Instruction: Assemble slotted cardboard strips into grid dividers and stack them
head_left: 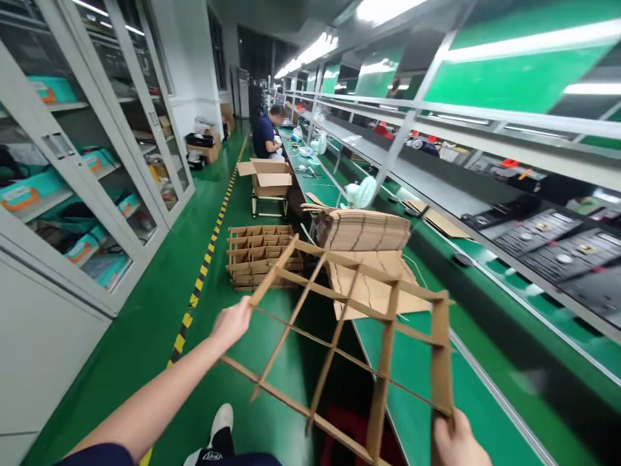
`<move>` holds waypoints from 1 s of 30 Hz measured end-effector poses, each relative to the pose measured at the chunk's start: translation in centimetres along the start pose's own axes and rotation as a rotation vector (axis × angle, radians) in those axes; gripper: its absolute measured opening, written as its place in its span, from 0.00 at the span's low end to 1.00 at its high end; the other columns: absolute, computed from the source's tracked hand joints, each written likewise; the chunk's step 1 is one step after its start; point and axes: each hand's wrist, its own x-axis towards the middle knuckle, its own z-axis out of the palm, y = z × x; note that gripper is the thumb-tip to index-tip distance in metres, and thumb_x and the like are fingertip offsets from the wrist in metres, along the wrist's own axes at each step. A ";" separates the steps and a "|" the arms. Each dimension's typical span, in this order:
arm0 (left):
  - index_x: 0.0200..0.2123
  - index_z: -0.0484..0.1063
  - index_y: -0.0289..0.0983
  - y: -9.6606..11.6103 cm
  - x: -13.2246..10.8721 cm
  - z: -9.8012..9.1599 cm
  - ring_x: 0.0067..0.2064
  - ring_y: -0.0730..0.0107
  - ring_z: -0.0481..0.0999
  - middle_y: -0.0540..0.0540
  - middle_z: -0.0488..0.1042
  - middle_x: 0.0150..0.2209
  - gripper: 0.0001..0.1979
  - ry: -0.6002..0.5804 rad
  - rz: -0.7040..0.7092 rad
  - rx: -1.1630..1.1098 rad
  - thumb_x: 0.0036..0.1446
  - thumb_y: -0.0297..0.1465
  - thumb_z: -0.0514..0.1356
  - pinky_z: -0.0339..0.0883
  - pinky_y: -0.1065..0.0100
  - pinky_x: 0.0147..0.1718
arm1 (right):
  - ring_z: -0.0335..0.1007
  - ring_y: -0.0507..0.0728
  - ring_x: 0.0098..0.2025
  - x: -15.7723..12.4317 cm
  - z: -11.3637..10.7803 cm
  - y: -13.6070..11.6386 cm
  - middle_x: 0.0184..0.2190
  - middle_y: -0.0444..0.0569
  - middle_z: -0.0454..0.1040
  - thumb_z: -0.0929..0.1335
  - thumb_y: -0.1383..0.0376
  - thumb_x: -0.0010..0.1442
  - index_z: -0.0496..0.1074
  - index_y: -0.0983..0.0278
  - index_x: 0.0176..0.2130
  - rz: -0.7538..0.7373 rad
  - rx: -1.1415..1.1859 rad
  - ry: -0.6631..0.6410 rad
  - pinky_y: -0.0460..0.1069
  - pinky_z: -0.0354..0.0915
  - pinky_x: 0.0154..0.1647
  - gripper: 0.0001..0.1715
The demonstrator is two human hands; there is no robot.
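A cardboard divider grid with square cells is stretched out between my two hands, tilted in the air over the bench edge and the floor. My left hand is closed on its left side strip. At the lower right corner, my right hand grips the end strip, partly cut off by the frame's bottom. Beyond the grid, several similar dividers are stacked on the floor. On the bench, a bundle of flat cardboard strips stands on more flat cardboard.
The green-topped bench runs away along the right, with a shelf of black devices above it. A small fan stands on the bench. An open carton is ahead near a seated person. Glass-door cabinets line the left.
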 end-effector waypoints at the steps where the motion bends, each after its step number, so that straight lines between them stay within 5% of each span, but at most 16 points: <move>1: 0.51 0.61 0.38 -4.3 0.8 -0.6 0.33 0.61 0.77 0.43 0.77 0.32 0.16 0.007 -0.056 0.017 0.63 0.32 0.43 0.62 0.68 0.29 | 0.73 0.63 0.27 -0.1 1.0 -5.1 0.29 0.56 0.76 0.52 0.50 0.61 0.66 0.59 0.49 -0.074 -0.020 -0.008 0.52 0.63 0.27 0.27; 6: 0.52 0.61 0.35 -21.8 3.7 -2.8 0.30 0.57 0.77 0.42 0.76 0.29 0.19 0.028 -0.337 0.122 0.63 0.34 0.41 0.58 0.67 0.25 | 0.74 0.60 0.33 1.4 8.3 -27.2 0.33 0.54 0.77 0.54 0.59 0.63 0.66 0.61 0.48 -0.395 -0.110 -0.084 0.49 0.61 0.31 0.19; 11: 0.50 0.62 0.34 -30.5 9.1 -1.9 0.28 0.57 0.75 0.41 0.75 0.28 0.20 0.052 -0.528 0.173 0.63 0.35 0.39 0.57 0.66 0.24 | 0.74 0.58 0.34 6.4 15.8 -44.0 0.32 0.51 0.77 0.56 0.60 0.64 0.66 0.60 0.44 -0.580 -0.136 -0.165 0.47 0.60 0.31 0.15; 15: 0.49 0.63 0.34 -33.5 18.1 2.0 0.29 0.58 0.76 0.40 0.76 0.30 0.19 0.027 -0.603 0.167 0.64 0.35 0.38 0.58 0.66 0.26 | 0.74 0.58 0.35 13.7 22.1 -54.5 0.33 0.51 0.76 0.56 0.61 0.64 0.66 0.59 0.43 -0.636 -0.157 -0.223 0.47 0.61 0.32 0.14; 21: 0.51 0.61 0.36 -34.2 36.9 10.4 0.31 0.58 0.77 0.40 0.77 0.34 0.19 -0.065 -0.654 0.146 0.64 0.34 0.38 0.60 0.65 0.28 | 0.75 0.60 0.36 29.8 32.5 -67.3 0.35 0.54 0.76 0.55 0.61 0.64 0.64 0.60 0.50 -0.625 -0.237 -0.276 0.50 0.63 0.34 0.19; 26: 0.53 0.61 0.35 -32.4 51.0 16.9 0.33 0.55 0.78 0.38 0.77 0.34 0.21 -0.109 -0.696 0.107 0.64 0.36 0.39 0.63 0.63 0.30 | 0.75 0.60 0.37 41.4 38.8 -74.3 0.36 0.56 0.76 0.53 0.59 0.66 0.61 0.61 0.56 -0.579 -0.293 -0.261 0.51 0.64 0.37 0.23; 30: 0.57 0.58 0.35 -32.4 58.4 21.1 0.36 0.51 0.78 0.34 0.77 0.36 0.23 -0.215 -0.759 0.067 0.63 0.36 0.39 0.65 0.60 0.31 | 0.74 0.60 0.40 45.9 41.9 -77.7 0.40 0.57 0.75 0.54 0.59 0.65 0.53 0.61 0.62 -0.518 -0.281 -0.353 0.52 0.64 0.39 0.27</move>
